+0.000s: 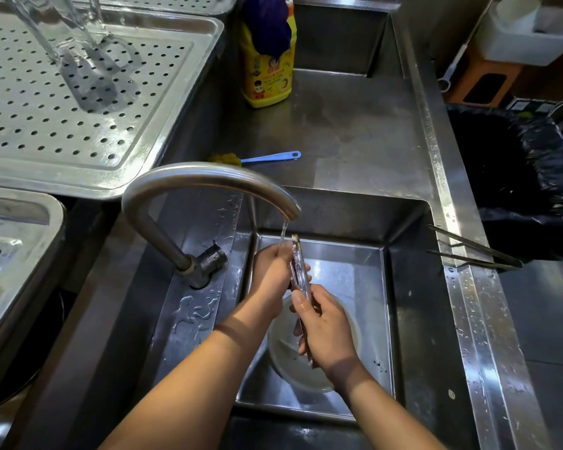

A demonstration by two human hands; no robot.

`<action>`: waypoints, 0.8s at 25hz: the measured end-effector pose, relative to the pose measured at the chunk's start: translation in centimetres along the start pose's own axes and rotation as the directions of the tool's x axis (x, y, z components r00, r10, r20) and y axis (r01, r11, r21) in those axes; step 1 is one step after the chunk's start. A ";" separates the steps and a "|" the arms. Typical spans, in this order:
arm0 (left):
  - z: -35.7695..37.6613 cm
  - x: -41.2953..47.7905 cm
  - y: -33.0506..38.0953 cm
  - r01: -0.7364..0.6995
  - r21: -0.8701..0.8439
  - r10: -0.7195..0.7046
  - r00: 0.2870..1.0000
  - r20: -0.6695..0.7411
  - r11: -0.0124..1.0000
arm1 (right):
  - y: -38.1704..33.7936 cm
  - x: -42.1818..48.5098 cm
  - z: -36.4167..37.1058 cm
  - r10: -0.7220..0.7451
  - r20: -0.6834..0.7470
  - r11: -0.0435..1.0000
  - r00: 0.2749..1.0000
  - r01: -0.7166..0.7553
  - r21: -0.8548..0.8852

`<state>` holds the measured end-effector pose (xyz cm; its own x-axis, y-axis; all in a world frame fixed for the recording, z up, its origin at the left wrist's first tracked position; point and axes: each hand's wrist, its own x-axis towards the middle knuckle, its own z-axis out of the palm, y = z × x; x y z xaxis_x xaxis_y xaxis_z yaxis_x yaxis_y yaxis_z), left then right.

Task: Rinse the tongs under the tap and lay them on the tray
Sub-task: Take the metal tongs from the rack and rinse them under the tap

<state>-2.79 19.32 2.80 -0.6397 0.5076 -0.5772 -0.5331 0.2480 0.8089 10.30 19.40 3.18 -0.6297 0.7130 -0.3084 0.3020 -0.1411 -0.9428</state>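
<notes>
Tongs [298,264], where are they?

Over the sink [403,287], held in both hands, far tip up by the tap [189,180]. Water [284,230] runs from the spout onto the left hand and the tongs' far end.

How do the hands hold them?

The left hand [272,274] has its fingers curled round the far half. The right hand [325,323] grips the near end, thumb on top and fingers wrapped under. The arms of the tongs lie pressed together.

What sits below them?

A pale bowl [283,358] on the sink floor, partly under the right hand.

And the tray?

The tray [163,125] is perforated and sits far left, well apart from the tongs. A clear jug [46,27] stands on it. A second tray [46,222] lies near left.

Anything else?

A yellow bottle [267,76] stands on the far counter with a dark cloth over its top. A blue-handled brush [270,156] lies just beyond the tap. Dark tweezers [475,251] rest across the sink's right rim, and a black-lined bin [517,177] is to the right.
</notes>
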 end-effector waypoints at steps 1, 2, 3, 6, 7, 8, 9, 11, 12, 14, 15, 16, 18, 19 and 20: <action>0.0 0.1 0.0 0.009 -0.002 -0.009 1.000 0.020 1.000 | 0.0 0.0 0.2 -0.010 0.010 1.000 1.000 0.010 -0.011; 0.0 0.2 0.0 0.021 0.005 -0.021 0.998 0.052 1.000 | -0.1 0.0 0.4 -0.020 0.012 0.999 1.000 0.020 -0.025; -0.1 0.1 0.1 0.027 0.018 -0.029 0.996 0.083 0.999 | -0.2 0.0 0.5 -0.025 0.006 0.999 1.000 0.025 -0.033; -0.2 -0.6 -0.2 0.068 0.040 -0.074 0.981 0.177 0.997 | -0.1 0.1 0.6 0.009 -0.034 1.000 0.999 -0.009 0.012; -0.3 -0.8 -0.2 0.072 0.041 -0.079 0.979 0.189 0.997 | 0.0 0.1 0.6 0.013 -0.042 1.000 0.999 -0.012 0.019; -0.3 -0.8 -0.2 0.056 0.058 -0.066 0.981 0.180 0.997 | 0.0 0.1 0.7 0.018 -0.047 1.000 0.999 -0.017 0.017; -0.3 -0.8 -0.2 0.029 0.087 -0.042 0.986 0.160 0.996 | 0.1 0.1 0.7 0.018 -0.046 1.000 0.999 -0.018 0.009; -0.3 -0.5 0.3 -0.020 0.154 0.004 0.995 0.099 0.988 | -0.1 0.2 1.0 0.016 -0.034 1.000 0.999 -0.016 0.000; -0.3 -0.3 0.6 -0.032 0.172 0.018 0.997 0.080 0.985 | -0.3 0.2 1.1 0.013 -0.029 1.000 0.999 -0.013 0.000; -0.4 0.2 1.0 -0.044 0.199 0.033 0.998 0.057 0.979 | -0.5 0.4 1.3 0.011 -0.019 1.000 1.000 -0.011 0.021; -0.4 0.3 1.1 -0.056 0.210 0.044 0.997 0.062 0.976 | -0.6 0.5 1.3 0.012 -0.016 0.999 1.000 -0.012 0.043; -0.5 0.3 1.2 -0.073 0.206 0.058 0.995 0.080 0.976 | -0.7 0.6 1.3 0.017 -0.014 0.998 1.000 -0.016 0.062; -0.6 -0.3 1.1 -0.093 0.170 0.068 0.987 0.146 0.981 | -0.7 0.9 1.2 0.026 -0.035 0.998 0.999 -0.024 0.055; -0.7 -0.8 0.8 -0.091 0.139 0.063 0.980 0.191 0.986 | -0.8 1.2 1.2 0.034 -0.055 0.998 0.998 -0.031 0.050; -1.0 -1.4 0.1 -0.064 0.095 0.040 0.971 0.235 0.993 | -0.9 1.4 1.1 0.042 -0.070 0.998 0.997 -0.038 0.058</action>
<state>-2.49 17.78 3.58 -0.5122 0.6968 -0.5021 -0.4363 0.2924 0.8510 8.32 19.78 3.46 -0.5645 0.7529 -0.3385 0.2836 -0.2081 -0.9361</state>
